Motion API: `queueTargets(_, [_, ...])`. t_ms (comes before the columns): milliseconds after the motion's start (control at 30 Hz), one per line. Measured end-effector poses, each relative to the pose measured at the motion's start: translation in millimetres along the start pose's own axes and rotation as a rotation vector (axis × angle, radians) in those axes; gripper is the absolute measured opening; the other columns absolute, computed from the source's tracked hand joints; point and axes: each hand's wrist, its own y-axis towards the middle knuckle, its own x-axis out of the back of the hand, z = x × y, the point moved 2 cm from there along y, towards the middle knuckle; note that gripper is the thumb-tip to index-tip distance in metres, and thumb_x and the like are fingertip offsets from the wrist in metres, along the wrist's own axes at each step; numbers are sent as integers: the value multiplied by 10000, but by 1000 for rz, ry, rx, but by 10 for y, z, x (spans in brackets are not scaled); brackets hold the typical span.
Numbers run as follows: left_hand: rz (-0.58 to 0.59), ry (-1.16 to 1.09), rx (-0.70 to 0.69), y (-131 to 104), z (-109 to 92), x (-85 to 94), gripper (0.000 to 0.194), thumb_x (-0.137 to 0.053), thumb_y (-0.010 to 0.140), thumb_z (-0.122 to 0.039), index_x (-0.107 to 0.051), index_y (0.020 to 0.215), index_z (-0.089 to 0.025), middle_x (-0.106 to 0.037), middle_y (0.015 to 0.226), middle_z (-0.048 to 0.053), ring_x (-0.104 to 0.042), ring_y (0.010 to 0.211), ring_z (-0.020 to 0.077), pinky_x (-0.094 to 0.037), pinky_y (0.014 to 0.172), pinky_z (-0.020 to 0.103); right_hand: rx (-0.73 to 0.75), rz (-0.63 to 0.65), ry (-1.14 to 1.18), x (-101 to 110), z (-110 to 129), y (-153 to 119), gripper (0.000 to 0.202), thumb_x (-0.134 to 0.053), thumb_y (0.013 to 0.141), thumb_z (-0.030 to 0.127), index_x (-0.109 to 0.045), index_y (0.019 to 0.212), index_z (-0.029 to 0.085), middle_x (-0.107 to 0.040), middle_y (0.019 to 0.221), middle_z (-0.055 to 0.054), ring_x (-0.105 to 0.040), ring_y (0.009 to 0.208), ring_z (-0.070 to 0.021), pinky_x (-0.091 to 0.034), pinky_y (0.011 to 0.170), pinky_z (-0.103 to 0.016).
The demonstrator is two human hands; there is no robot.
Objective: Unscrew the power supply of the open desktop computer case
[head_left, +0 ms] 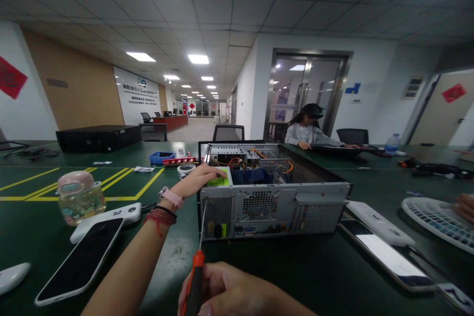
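An open computer case lies on its side in front of me, its rear panel facing me. My left hand rests on the power supply at the case's near left corner, its fingers stretched over a yellow-green label. My right hand is wrapped around the orange and black handle of a screwdriver. The screwdriver's long shaft points up towards the left of the rear panel; whether its tip touches the panel I cannot tell. Coloured cables show inside the case.
Left on the green table are a drink bottle, a phone and a white power bank. A blue tray and tape roll stand behind. Rightward lie another phone, a white grille and another person's hand.
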Motion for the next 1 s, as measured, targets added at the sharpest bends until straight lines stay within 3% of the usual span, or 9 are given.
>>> queueTargets(167, [-4, -1, -7, 3, 2, -2, 411, -336, 889, -313, -702, 1018, -179, -682, 1214, 24, -567, 1145, 216, -281, 1115, 358, 19, 19, 142, -32, 40, -55, 530, -805, 567, 244, -608, 1029, 76, -668, 827, -69, -656, 758, -101, -492, 678, -157])
queueTargets(333, [-7, -5, -8, -3, 3, -6, 407, -336, 891, -303, -706, 1012, -184, -689, 1196, 23, -566, 1146, 214, -278, 1118, 355, 111, 40, 263, -37, 93, -103, 464, -811, 560, 267, -591, 924, 80, -646, 793, -57, -638, 676, -95, -494, 603, -159])
queueTargets(633, [-11, -10, 4, 4, -6, -1, 410, -344, 877, -308, -704, 1014, -166, -689, 1199, 29, -572, 1142, 216, -314, 1097, 348, 167, 58, 304, -90, 155, -158, 409, -773, 625, 252, -580, 942, 81, -638, 815, -54, -642, 704, -87, -503, 618, -159])
queueTargets(1000, [-16, -24, -9, 0, 0, -4, 420, -338, 886, -321, -703, 1016, -159, -691, 1191, 38, -570, 1154, 218, -287, 1118, 351, 157, -35, 162, -53, 101, -103, 422, -785, 583, 333, -557, 842, 90, -627, 730, -51, -617, 623, -67, -466, 562, -116])
